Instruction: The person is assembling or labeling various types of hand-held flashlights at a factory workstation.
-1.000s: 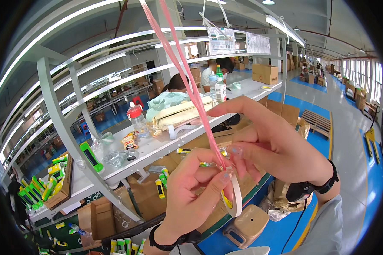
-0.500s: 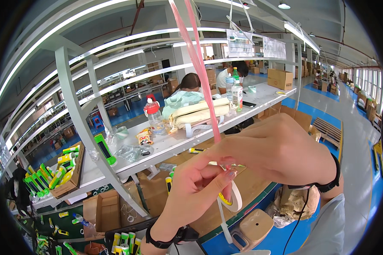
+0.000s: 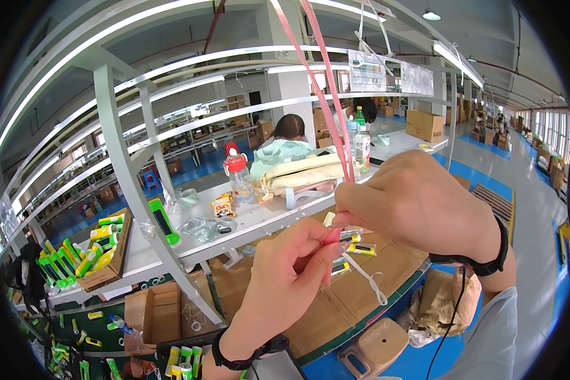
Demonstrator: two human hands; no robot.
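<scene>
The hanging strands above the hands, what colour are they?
The hanging strands are pink, showing best in the head view.

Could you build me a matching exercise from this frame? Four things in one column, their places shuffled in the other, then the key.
Things
1. pink ribbon
2. tan stool
3. brown carton
4. cream bag

Places
A. near the far right end of the white bench
B. running down from overhead toward the right hand
C. just right of the red-lidded bottle
D. on the blue floor

Pairs: 1-B, 2-D, 3-A, 4-C
</scene>
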